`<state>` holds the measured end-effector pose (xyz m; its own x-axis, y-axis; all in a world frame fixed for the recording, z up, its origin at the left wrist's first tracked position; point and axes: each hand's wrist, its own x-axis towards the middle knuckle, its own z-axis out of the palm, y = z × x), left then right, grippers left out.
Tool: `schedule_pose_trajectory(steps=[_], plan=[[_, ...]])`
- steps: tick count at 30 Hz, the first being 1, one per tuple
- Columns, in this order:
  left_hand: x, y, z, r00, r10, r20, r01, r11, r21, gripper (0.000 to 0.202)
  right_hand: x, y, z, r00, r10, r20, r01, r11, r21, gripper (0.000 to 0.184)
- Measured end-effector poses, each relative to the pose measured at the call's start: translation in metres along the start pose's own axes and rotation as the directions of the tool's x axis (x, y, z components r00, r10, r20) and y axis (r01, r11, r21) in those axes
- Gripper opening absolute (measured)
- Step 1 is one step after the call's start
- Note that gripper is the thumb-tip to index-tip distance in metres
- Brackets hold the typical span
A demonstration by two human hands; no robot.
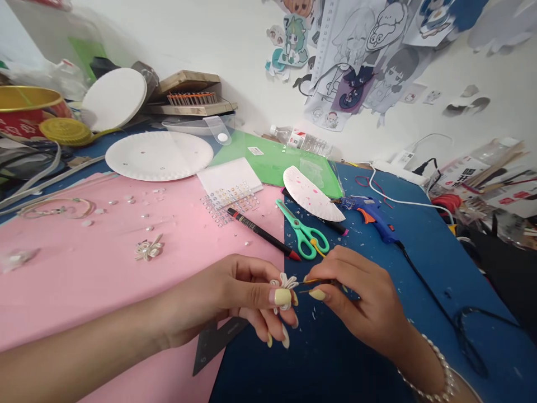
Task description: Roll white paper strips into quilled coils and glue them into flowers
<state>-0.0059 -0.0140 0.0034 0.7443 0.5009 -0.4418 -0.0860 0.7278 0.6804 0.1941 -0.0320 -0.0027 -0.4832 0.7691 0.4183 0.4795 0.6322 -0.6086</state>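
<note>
In the middle foreground my left hand (247,294) pinches a small white looped-cord flower (287,281) between thumb and fingers, which cover part of it. My right hand (356,302), with a beaded bracelet at the wrist, grips a thin pair of tweezers (312,282). Its two tips are slightly apart and point at the flower's right side; whether they touch it I cannot tell. Another white flower with a pearl-like centre (147,249) lies on the pink sheet (104,302). Green-handled scissors (302,229) and a black marker with a red end (264,233) rest just beyond my hands.
A blue glue gun (377,221) lies at the right, its black cord running across the blue mat (419,268). Half a paper plate (312,196) and a gem sticker sheet (230,202) lie farther back. A grey ruler (213,347) sits below my left hand. A white paper plate (159,157) stands behind.
</note>
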Motion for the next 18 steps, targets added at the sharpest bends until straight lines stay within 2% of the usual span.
schedule_pose_trajectory(steps=[7,11,14,18], plan=[[0.0016,0.0001,0.0003,1.0,0.003,-0.03,-0.002,1.0,0.028,0.012,-0.0007,0.0001,-0.0001,0.999,0.017,0.05,-0.018,1.0,0.023,0.015],[0.0013,-0.0009,-0.0004,1.0,-0.002,-0.025,0.003,0.998,0.058,0.009,0.0012,-0.0012,-0.0017,0.983,0.103,0.153,-0.122,0.985,0.119,0.021],[0.001,-0.002,-0.0014,1.0,-0.014,-0.022,0.016,0.996,0.092,0.007,0.0031,-0.0016,-0.0036,0.936,0.192,0.296,-0.261,0.941,0.216,0.028],[0.002,-0.0034,-0.0028,0.999,-0.05,-0.013,0.052,0.991,0.124,0.005,0.0036,0.0003,-0.0053,0.833,0.271,0.482,-0.453,0.834,0.315,0.036]])
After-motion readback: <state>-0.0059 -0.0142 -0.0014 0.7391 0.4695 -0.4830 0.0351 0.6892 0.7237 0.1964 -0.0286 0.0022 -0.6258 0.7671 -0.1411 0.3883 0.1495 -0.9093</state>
